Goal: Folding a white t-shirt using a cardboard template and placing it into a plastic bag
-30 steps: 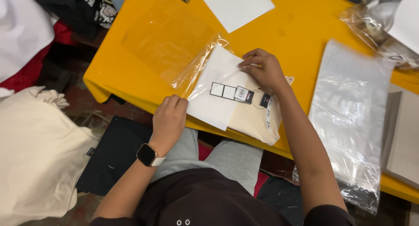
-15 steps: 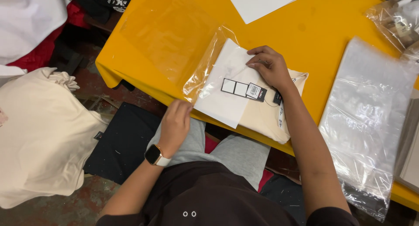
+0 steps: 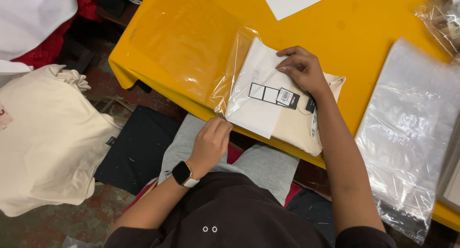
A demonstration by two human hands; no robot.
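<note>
Nearest the body, the left hand (image 3: 213, 142), with a watch (image 3: 182, 173) on its wrist, hangs over the lap just below the table's (image 3: 373, 27) front edge. Its fingers are curled loosely and close on nothing that can be seen. It is near the lower corner of the folded garment (image 3: 268, 102) but apart from it.

Just beyond, the right hand (image 3: 302, 70) lies on that garment, fingers bent and pressing down, likely to keep the soft cloth from sliding. The garment is a cream fabric square with a white sheet over it and a hanging tag (image 3: 274, 95), half inside a clear plastic bag (image 3: 191, 51) whose glossy, crinkled film stretches away to the left of the right hand.

To the right of that hand lies a stack of clear bags (image 3: 412, 133), draping over the edge. Farther off rests a white sheet of paper (image 3: 294, 0). Left of the left hand, a cream cloth sack (image 3: 48, 142) slumps on the floor.
</note>
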